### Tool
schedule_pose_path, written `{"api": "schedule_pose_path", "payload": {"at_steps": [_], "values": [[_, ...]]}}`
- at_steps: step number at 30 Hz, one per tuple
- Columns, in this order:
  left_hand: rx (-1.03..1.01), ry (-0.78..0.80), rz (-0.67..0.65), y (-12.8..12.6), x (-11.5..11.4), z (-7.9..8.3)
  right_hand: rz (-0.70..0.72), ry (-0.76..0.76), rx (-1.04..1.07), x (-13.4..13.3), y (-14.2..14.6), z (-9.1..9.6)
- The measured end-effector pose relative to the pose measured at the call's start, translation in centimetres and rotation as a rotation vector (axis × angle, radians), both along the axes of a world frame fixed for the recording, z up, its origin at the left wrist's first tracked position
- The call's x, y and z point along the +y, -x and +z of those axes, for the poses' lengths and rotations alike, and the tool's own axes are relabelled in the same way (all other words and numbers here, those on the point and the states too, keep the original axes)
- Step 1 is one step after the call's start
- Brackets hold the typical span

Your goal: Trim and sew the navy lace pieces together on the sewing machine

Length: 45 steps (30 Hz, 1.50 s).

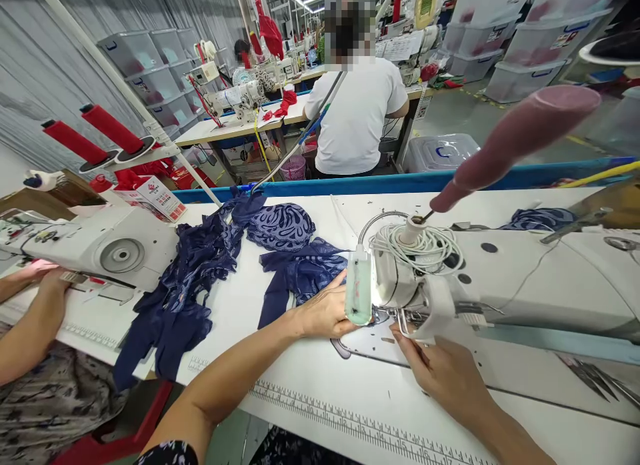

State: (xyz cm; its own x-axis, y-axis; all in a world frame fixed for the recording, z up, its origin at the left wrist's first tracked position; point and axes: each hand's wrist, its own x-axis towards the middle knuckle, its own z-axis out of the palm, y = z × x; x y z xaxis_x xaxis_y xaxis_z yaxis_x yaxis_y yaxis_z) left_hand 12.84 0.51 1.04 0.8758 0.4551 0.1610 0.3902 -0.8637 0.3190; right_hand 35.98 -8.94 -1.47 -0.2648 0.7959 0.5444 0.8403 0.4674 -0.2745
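Note:
A navy bra lies on the white table left of the sewing machine, running under my left hand. My left hand is closed on its edge; the small pale-green lamp covers the fingertips. At the presser foot, my right hand has thumb and fingers pinched together. What they hold is hidden by the machine's guard and my own fingers. A patterned navy cup sits behind, beside a heap of navy bras.
Tweezers and thread snips lie at the right. A mauve-handled screwdriver stands up from the machine head, with coiled white cord round its base. At the left, a co-worker's arms reach to another sewing machine. A person sits ahead.

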Motion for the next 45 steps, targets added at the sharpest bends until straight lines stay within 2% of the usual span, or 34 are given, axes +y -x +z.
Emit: {"api": "schedule_pose_path", "payload": {"at_steps": [3, 6, 9, 12, 18, 25, 33, 37, 42, 45], "values": [[0.004, -0.070, -0.003, 0.2, -0.6, 0.4, -0.004, -0.007, 0.000, 0.0, -0.1, -0.2], [0.041, -0.213, 0.057, 0.2, -2.1, 0.6, -0.004, -0.024, -0.007, 0.0, -0.2, -0.3], [0.065, -0.302, 0.100, 0.1, -4.0, -0.1, 0.000, -0.052, -0.033, 0.0, -0.1, -0.3], [0.040, -0.304, 0.125, 0.0, -5.1, -1.1, 0.005, -0.058, -0.078, 0.3, 0.1, 0.1], [-0.007, -0.244, 0.146, 0.2, -4.8, -1.4, 0.035, -0.136, -0.379, 1.1, 1.3, 1.0], [-0.015, -0.213, 0.158, 0.2, -4.9, -0.9, -0.001, -0.256, -0.469, 1.4, 2.7, 1.1], [-0.024, -0.192, 0.186, 0.2, -5.2, -1.1, -0.040, -0.309, -0.388, 0.9, 1.3, 1.5], [-0.095, -0.195, 0.222, 0.3, -5.1, -1.3, -0.002, -0.261, -0.307, 1.0, 1.0, 1.1], [-0.111, -0.209, 0.212, 0.4, -4.9, -1.9, 0.100, -0.183, -0.319, 1.4, 1.0, 0.7], [-0.103, -0.214, 0.207, 0.5, -4.9, -2.2, 0.111, -0.149, -0.316, 1.5, 1.0, 0.5]]}}
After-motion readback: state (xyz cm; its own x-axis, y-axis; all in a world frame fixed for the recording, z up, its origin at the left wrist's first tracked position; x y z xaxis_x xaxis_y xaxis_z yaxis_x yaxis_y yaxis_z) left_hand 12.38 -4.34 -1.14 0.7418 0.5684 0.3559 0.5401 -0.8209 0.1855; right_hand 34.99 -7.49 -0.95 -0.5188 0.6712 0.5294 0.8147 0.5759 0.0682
